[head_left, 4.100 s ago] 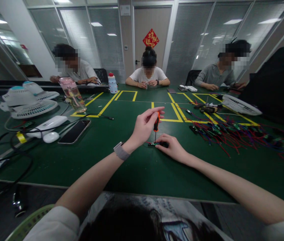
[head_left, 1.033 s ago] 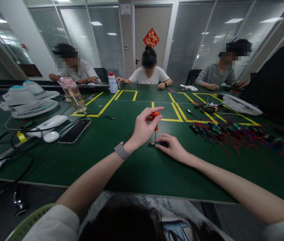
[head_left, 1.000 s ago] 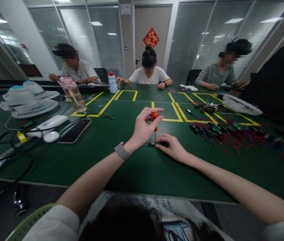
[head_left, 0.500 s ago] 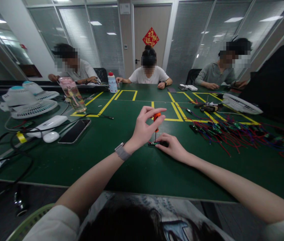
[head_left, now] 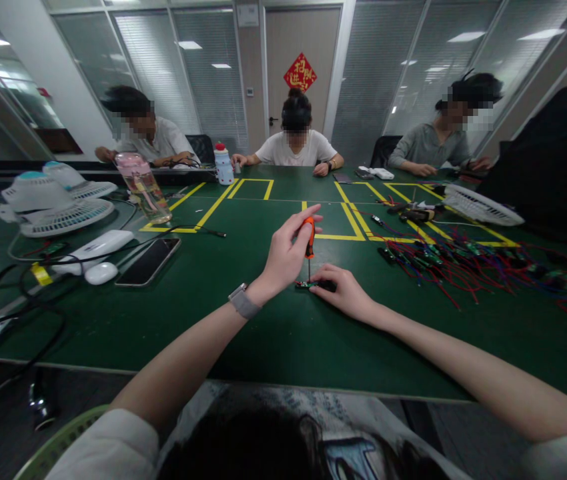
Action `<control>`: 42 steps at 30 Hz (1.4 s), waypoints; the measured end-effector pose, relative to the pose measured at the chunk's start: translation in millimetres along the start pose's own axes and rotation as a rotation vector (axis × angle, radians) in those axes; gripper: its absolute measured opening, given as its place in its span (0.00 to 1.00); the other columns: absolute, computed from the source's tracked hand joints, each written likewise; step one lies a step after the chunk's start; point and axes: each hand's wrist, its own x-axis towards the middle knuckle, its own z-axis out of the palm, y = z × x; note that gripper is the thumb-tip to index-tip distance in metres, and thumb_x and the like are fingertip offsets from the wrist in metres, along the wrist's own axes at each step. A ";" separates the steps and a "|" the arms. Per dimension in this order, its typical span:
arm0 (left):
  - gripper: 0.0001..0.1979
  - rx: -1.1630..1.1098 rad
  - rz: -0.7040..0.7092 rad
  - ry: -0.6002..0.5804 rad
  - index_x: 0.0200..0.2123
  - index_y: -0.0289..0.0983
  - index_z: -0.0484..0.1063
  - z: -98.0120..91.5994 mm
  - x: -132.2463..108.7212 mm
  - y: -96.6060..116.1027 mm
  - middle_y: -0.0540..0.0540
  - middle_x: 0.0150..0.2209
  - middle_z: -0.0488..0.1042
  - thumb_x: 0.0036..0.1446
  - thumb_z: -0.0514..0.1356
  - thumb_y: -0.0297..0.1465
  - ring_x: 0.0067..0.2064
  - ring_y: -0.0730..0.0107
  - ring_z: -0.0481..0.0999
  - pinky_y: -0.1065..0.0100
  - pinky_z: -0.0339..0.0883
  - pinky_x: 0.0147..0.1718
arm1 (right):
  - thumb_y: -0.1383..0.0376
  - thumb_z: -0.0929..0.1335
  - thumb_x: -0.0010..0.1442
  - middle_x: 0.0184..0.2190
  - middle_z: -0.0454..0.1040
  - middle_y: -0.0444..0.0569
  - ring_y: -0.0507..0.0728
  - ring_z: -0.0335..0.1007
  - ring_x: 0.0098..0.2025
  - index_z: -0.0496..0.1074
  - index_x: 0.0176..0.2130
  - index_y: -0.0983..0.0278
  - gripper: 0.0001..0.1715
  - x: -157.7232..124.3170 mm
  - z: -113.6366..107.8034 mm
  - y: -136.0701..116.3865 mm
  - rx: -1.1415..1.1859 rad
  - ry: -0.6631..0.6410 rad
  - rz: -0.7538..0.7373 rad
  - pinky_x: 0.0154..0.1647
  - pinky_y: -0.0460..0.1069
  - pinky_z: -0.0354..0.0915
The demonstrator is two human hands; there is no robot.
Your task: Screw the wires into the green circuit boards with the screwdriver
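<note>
An orange-handled screwdriver [head_left: 310, 239] stands upright with its tip down on a small green circuit board [head_left: 303, 285]. The fingers of my left hand [head_left: 286, 247] are closed around its handle, thumb on the near side. My right hand [head_left: 341, 290] rests on the green table [head_left: 183, 333] and pins the board and a black part [head_left: 329, 286] joined to it between thumb and fingers. Part of the black piece is hidden under those fingers.
Right of my hands lies a heap of circuit boards with red and blue wires [head_left: 443, 260]. Pliers [head_left: 418, 215] lie behind it. Leftward are a phone [head_left: 148, 261], a white case [head_left: 102, 273], fans [head_left: 63, 207] and a bottle [head_left: 143, 190]. Three people sit across the table.
The fingers of my left hand have swung round and closed up against the screwdriver handle; they were spread apart before. My right hand and the board have stayed in place.
</note>
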 end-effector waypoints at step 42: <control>0.12 -0.087 -0.050 0.027 0.48 0.39 0.72 2.1 -1.3 -3.5 0.45 0.42 0.73 0.62 0.55 0.32 0.38 0.72 0.75 0.70 0.72 0.36 | 0.68 0.70 0.57 0.34 0.73 0.49 0.56 0.70 0.35 0.77 0.37 0.64 0.06 0.1 -0.6 -0.5 -0.006 0.004 0.000 0.39 0.51 0.66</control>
